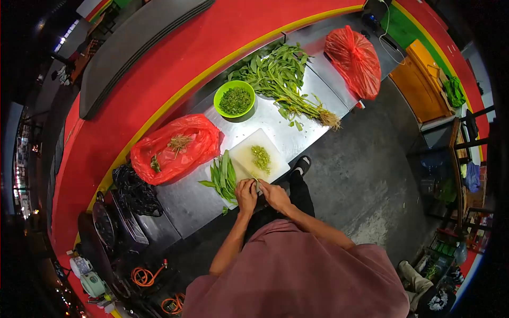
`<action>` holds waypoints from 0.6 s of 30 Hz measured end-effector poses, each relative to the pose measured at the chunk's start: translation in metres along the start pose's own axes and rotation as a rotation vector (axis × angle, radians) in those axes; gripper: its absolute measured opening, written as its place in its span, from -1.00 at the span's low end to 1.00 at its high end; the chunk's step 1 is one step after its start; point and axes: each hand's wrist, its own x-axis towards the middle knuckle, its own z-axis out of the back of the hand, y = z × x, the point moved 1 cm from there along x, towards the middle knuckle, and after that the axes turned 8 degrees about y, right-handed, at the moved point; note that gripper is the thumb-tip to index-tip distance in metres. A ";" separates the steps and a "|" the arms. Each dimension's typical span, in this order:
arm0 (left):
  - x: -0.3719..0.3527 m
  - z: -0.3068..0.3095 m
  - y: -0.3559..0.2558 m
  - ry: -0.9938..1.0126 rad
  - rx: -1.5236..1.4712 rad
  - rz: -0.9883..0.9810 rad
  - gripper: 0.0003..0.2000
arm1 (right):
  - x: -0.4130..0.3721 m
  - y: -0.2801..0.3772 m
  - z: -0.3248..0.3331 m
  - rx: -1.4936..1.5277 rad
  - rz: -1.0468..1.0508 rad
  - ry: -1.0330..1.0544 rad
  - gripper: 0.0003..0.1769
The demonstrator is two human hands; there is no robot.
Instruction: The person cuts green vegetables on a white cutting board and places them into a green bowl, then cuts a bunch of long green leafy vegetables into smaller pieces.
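Note:
My left hand [246, 196] is closed around the stems of a bunch of leafy greens [224, 175], at the near edge of a white cutting board [275, 151]. The leaves fan out to the left of that hand. Close beside it, my right hand [275, 196] is closed on a knife [257, 186]; only a little of the blade shows and the handle is hidden in my fist. Chopped green stems [261, 159] lie in a small heap on the board. Beyond it, a lime-green bowl [218, 100] holds finely cut greens [235, 100].
Whole greens with roots [281, 74] lie at the back of the metal table [196, 209]. An open red plastic bag [204, 130] with root scraps sits left; a tied red bag [352, 61] stands right. A black bag [135, 188] lies near the stove [106, 220].

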 end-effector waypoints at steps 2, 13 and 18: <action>0.000 0.000 -0.004 -0.001 -0.007 -0.002 -0.85 | -0.007 0.005 0.007 0.028 -0.068 0.059 -0.54; -0.003 0.000 -0.002 -0.007 0.037 -0.016 -0.83 | -0.001 0.000 -0.001 -0.005 -0.072 0.035 -0.54; -0.004 -0.002 -0.003 -0.005 0.028 0.022 -0.83 | 0.004 -0.010 -0.011 -0.024 0.023 -0.045 -0.54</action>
